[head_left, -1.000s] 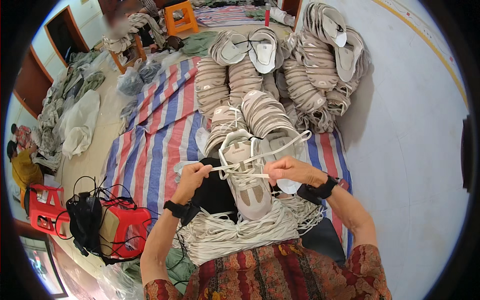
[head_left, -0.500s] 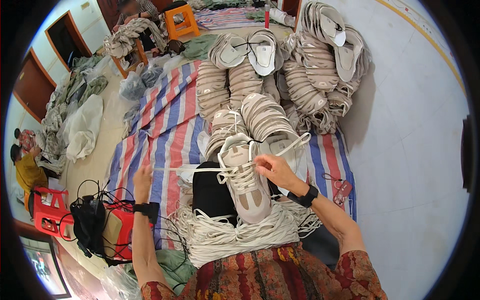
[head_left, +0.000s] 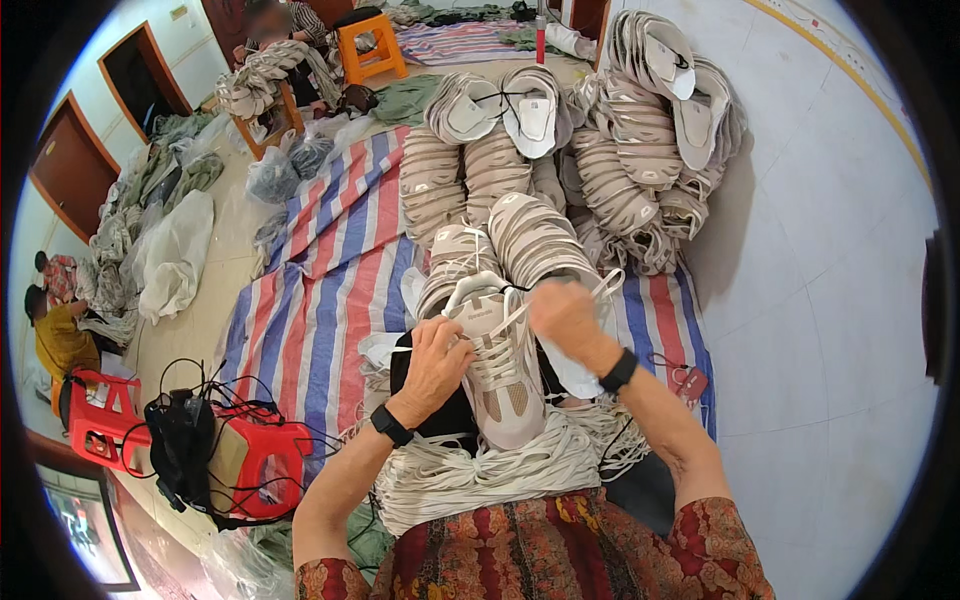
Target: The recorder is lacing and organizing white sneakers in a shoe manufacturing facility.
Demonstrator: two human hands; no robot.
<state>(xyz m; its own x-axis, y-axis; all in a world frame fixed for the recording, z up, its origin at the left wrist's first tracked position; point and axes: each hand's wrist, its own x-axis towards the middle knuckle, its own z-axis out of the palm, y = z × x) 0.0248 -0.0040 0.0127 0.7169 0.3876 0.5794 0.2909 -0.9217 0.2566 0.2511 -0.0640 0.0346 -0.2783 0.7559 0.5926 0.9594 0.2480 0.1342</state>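
A beige and white shoe upper (head_left: 505, 405), toe toward me, lies over my lap with cream lacing across its front. My left hand (head_left: 436, 362) is closed at the upper's left eyelet edge, fingers curled against it. Slightly blurred by motion, my right hand (head_left: 570, 318) is closed just right of the shoe's opening. A cream shoelace (head_left: 514, 314) slants up from the eyelets to this hand, and a loop of lace stands out beyond it. Under the toe, a thick bundle of cream laces (head_left: 475, 478) spreads across my lap.
Stacked shoe uppers (head_left: 432, 185) stand ahead on a striped tarp (head_left: 330, 290). Left are a red stool (head_left: 275, 455), a black bag with cables (head_left: 180, 435) and white plastic sheeting (head_left: 178, 255). An orange stool (head_left: 370, 48) stands far back near a seated person (head_left: 300, 25).
My left hand has come in from the far left, where it held a lace stretched out, to the shoe's left side. My right hand has shifted slightly up and right.
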